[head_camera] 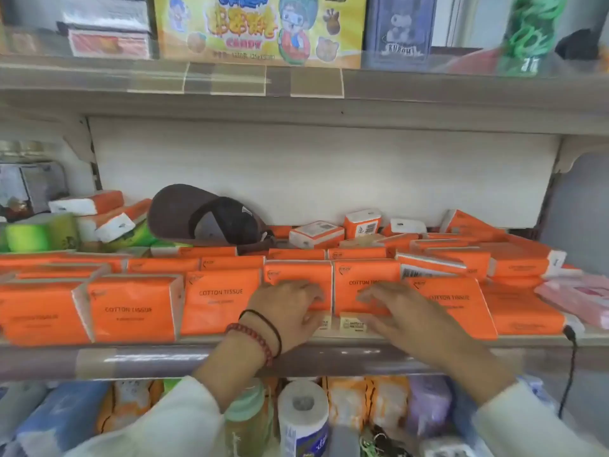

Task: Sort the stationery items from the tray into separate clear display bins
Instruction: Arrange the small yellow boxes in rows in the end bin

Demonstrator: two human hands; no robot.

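- Presently, left hand point(287, 306) and right hand point(400, 313) press flat on adjacent cotton tissue packs point(364, 273), fingers straight and nearly together, probably squaring the near row on the shelf point(99, 361).
- Stationery, tray and bins: not in view.

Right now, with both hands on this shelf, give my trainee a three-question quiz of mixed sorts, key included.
1. True or false: the left hand and the right hand both touch orange tissue packs.
2. What lies behind the front row of packs? A) a dark cap B) a kettle C) a shoe
3. Fill in the print on the packs: COTTON ____.
Key: 1 true; 2 A; 3 TISSUE.
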